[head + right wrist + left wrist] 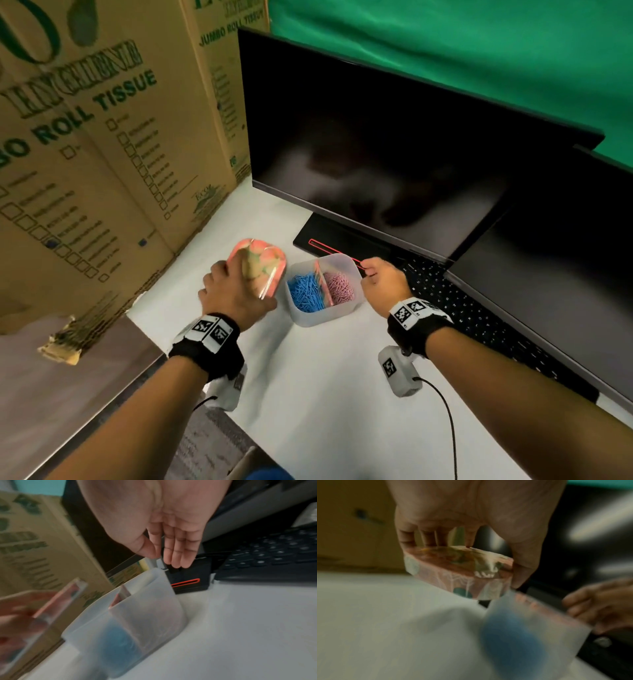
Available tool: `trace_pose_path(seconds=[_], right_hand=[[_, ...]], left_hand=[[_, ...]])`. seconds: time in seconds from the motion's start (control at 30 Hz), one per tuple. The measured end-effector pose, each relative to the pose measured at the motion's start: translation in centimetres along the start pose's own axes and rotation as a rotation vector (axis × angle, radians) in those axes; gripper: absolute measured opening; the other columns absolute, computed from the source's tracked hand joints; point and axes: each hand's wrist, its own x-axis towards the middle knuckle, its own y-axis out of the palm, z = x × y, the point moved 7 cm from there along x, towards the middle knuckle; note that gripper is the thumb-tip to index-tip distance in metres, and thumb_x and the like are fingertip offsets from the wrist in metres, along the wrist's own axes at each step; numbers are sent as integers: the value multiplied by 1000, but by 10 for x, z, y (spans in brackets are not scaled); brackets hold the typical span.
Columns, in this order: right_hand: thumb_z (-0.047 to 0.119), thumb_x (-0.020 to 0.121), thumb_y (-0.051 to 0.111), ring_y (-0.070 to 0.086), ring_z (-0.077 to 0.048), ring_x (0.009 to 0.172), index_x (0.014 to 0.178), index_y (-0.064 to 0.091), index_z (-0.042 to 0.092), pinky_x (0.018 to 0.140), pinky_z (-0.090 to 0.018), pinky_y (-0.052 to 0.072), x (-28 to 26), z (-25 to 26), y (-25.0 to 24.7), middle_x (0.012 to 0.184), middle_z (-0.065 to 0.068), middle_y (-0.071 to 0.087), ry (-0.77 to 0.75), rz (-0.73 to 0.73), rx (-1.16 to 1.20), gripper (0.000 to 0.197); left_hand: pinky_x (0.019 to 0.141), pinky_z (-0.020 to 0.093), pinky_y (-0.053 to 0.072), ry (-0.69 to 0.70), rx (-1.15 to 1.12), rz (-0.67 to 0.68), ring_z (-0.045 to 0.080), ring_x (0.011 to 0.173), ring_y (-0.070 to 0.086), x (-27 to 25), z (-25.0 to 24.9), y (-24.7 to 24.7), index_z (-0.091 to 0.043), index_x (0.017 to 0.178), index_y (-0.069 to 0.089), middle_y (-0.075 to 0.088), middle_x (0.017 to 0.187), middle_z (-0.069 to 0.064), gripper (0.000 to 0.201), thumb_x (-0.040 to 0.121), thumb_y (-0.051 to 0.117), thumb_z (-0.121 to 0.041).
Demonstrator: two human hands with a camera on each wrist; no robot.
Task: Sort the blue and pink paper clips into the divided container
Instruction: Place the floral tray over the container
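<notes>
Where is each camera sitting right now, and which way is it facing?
Head: worn on the head, facing forward and down at the divided container on the white table; both forearms and hands show.
Left wrist: under the wrist, looking along the left hand gripping the patterned lid.
Right wrist: under the wrist, looking along the right hand, fingers extended by the container's far rim, keyboard beyond.
Shared: all three show the container, blue clips inside.
</notes>
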Motion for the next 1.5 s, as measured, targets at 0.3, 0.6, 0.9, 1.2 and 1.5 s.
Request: trace_pose_path(seconds=[0.3,0.6,0.9,1.2,1.5], right_hand=[[8,88,57,58,-16,100,129,55,17,90,-23,42,2,-18,-5,126,-6,59,16,160,175,43],[13,82,60,56,-20,115,143,34,38,97,-32,47,5,15,8,128,2,58,-91,380,-60,71],[20,87,59,59,-24,112,144,32,42,96,-35,49,5,14,9,122,-1,64,-88,357,-125,67],[19,82,61,60,-28,111,140,42,40,91,-28,49,-3,2,15,123,-2,64,-24,244,7,64],[23,80,63,65,-20,83,97,73,26,63,-22,45,-46,-56,-4,87,-1,73,206,81,180,20]], left_hand=[[98,44,37,574,399,323,33,118,39,-2,-135,39,-35,140,21,36,135,4,109,48,77,-53],[89,46,41,473,494,421,34,115,42,1,-138,57,-38,143,16,33,135,2,111,52,78,-49],[94,46,43,501,546,451,32,119,38,6,-134,60,-43,144,7,34,133,8,115,53,78,-51],[96,38,46,-1,-166,425,27,114,52,3,-88,53,-17,146,13,43,129,10,118,57,87,-43],[80,30,52,-86,-539,416,29,84,66,-3,-95,65,-11,101,71,71,91,11,21,80,68,-15]])
